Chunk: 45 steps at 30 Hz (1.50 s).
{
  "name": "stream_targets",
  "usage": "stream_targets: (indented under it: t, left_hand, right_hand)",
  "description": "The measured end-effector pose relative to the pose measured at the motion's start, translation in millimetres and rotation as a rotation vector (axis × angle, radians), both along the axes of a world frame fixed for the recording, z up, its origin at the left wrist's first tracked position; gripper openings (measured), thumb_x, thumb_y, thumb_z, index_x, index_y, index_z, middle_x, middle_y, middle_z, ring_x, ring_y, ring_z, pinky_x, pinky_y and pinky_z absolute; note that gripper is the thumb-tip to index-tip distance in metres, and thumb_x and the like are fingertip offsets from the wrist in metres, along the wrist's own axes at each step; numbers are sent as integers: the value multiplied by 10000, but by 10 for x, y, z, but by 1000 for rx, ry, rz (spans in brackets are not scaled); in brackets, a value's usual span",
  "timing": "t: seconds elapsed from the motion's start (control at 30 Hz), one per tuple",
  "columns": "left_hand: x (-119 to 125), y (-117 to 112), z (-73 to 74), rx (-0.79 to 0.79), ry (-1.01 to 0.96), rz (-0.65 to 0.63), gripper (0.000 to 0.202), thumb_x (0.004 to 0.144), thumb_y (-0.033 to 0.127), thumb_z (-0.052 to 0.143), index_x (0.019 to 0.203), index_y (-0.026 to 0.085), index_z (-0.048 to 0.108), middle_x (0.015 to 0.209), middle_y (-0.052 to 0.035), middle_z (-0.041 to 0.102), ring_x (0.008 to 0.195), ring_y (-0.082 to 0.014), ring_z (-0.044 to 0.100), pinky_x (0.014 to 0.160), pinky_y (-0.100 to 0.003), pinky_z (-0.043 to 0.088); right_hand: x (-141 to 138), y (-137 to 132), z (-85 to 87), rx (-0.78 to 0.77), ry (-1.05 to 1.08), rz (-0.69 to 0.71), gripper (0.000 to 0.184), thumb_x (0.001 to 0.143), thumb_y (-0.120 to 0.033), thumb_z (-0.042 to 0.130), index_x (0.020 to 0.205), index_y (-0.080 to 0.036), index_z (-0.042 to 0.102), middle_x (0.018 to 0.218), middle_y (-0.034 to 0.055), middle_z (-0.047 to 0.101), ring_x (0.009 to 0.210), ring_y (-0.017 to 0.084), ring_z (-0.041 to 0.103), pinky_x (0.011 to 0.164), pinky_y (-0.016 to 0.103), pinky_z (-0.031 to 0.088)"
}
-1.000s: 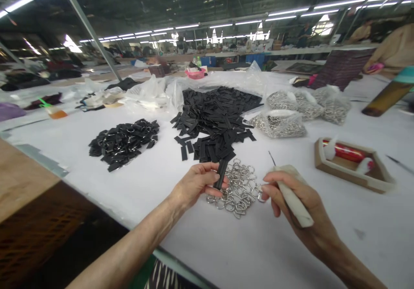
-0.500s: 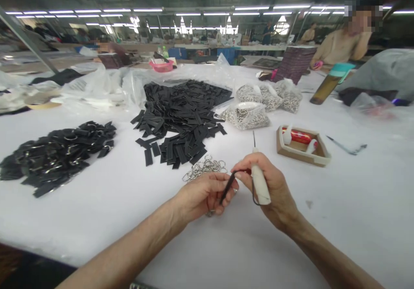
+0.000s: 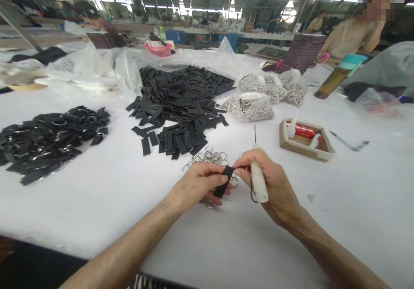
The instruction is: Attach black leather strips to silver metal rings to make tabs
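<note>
White table (image 3: 226,246): strip (image 3: 223,184) pinched between left hand (image 3: 197,185) and right hand (image 3: 276,187) (gripping awl (image 3: 258,183) too).

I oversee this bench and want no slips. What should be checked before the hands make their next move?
1. The black strip is pinched in the left hand: ok.
2. The white-handled tool sits in the right hand, needle pointing away from both hands: ok.
3. A ring is threaded on the strip: cannot tell, fingers hide it.
4. The loose metal rings lie just beyond the hands: ok.
5. The pile of black strips lies behind the rings: ok.
</note>
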<state>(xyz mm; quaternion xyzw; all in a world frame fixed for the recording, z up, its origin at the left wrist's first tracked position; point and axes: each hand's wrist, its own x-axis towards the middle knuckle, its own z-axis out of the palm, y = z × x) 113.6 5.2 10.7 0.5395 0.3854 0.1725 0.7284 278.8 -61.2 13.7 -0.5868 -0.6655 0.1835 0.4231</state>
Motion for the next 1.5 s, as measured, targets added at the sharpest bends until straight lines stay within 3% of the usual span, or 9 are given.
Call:
stream_targets:
  t: [0.1,0.2,0.33,0.43,0.67,0.93,1.23,1.37,1.5]
  left_hand:
    - [-74,83,-23,33,-68,142,114,696,231,635,744,130,657,731,-60,653,707,-186,622,500,-252,542]
    - [-131,150,-17,30,-130,229,113,698,225,644,740,122,659,762,-67,655,725,-190,621,508,-273,556]
    - [-142,169,-22,14,-179,299,85,705,183,638,746,111,659,754,-63,654,718,-175,622,537,-274,564]
    - [-135,170,-47,19,-209,353,66,707,165,635,743,113,655,762,-62,661,719,-166,627,555,-264,563]
    - [-125,151,-70,-12,-216,332,72,720,174,622,751,111,636,756,-65,657,686,-161,629,510,-248,553]
    - [-134,147,-85,-10,-192,334,43,741,155,581,733,121,606,731,-52,657,612,-138,625,471,-229,538]
    - [-59,16,-82,-166,-149,84,131,705,219,627,778,114,601,736,-88,677,638,-193,657,432,-228,517]
    - [13,-46,-92,-163,-99,4,154,691,231,623,785,110,615,730,-87,675,635,-193,654,431,-230,513]
    - [28,-56,-70,-111,-41,-21,159,693,243,612,787,115,620,732,-77,667,648,-187,646,453,-235,514]
  right_hand:
    - [69,-19,95,1,-130,-16,48,818,-174,491,815,-204,528,733,-3,557,654,126,488,587,244,368]
    - [88,-23,124,-108,-381,84,81,816,-162,473,753,-201,506,647,-19,510,583,120,429,543,239,318]
    - [10,5,-9,-84,-674,174,100,823,-152,433,760,-188,501,624,3,483,592,143,397,546,259,282]
    - [-44,30,-140,-42,-744,201,143,824,-117,393,753,-179,501,643,23,501,636,159,404,576,269,291]
    - [-106,99,-330,9,-657,180,160,814,-87,396,796,-159,537,667,36,515,654,163,410,606,266,317]
    - [-121,104,-342,-36,-467,156,121,827,-117,430,797,-169,535,685,20,495,662,153,432,586,252,334]
    - [-47,84,-140,88,4,-244,35,809,-206,528,827,-204,498,757,-5,571,655,125,517,584,239,394]
    - [-57,78,-120,143,-22,-243,48,801,-183,529,839,-204,508,721,-10,561,622,121,502,570,241,394]
    - [-83,45,-163,217,-93,-116,90,798,-134,515,858,-201,524,728,-2,561,630,124,496,579,248,395]
